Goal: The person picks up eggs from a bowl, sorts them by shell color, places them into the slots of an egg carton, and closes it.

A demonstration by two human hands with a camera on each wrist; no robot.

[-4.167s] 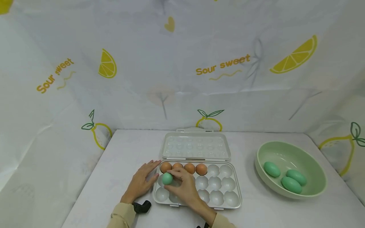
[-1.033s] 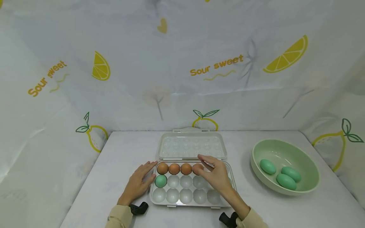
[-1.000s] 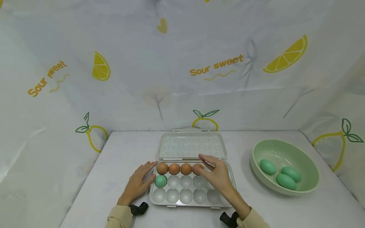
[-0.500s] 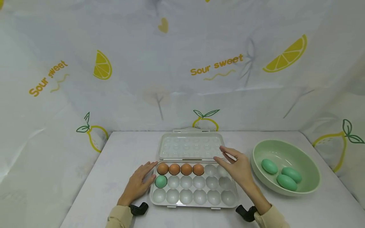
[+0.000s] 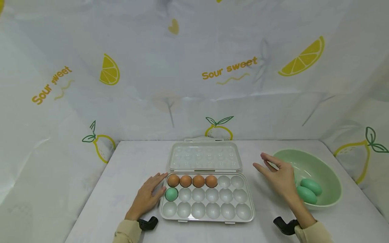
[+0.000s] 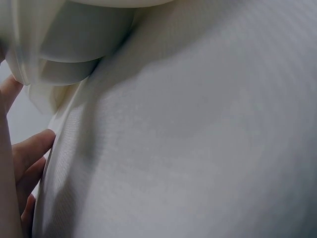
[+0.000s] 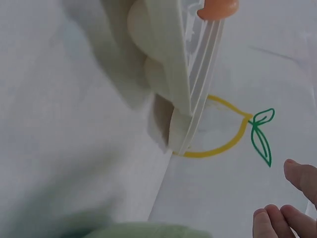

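Note:
In the head view my left hand [image 5: 147,195] rests at the left edge of a white egg tray [image 5: 206,218], its fingers straight and touching the rim. The tray's back row holds several brown eggs [image 5: 198,181] at the left, and one green egg [image 5: 171,194] sits in the leftmost middle cup. My right hand [image 5: 280,175] is in the air at the left side of a light green bowl [image 5: 329,172], thumb and fingers apart with nothing between them. Green eggs [image 5: 311,186] lie in the bowl, one mostly hidden behind the hand.
The tray's clear lid [image 5: 205,155] lies folded back behind it on the white table [image 5: 143,152]. A white curtain with lemon prints [image 5: 194,84] hangs behind the table. Black wrist mounts [image 5: 148,223] sit beside both wrists.
Earlier my right hand held the green egg over the tray; the egg now sits in its cup. The right hand has since moved right to the bowl. My left hand stays put.

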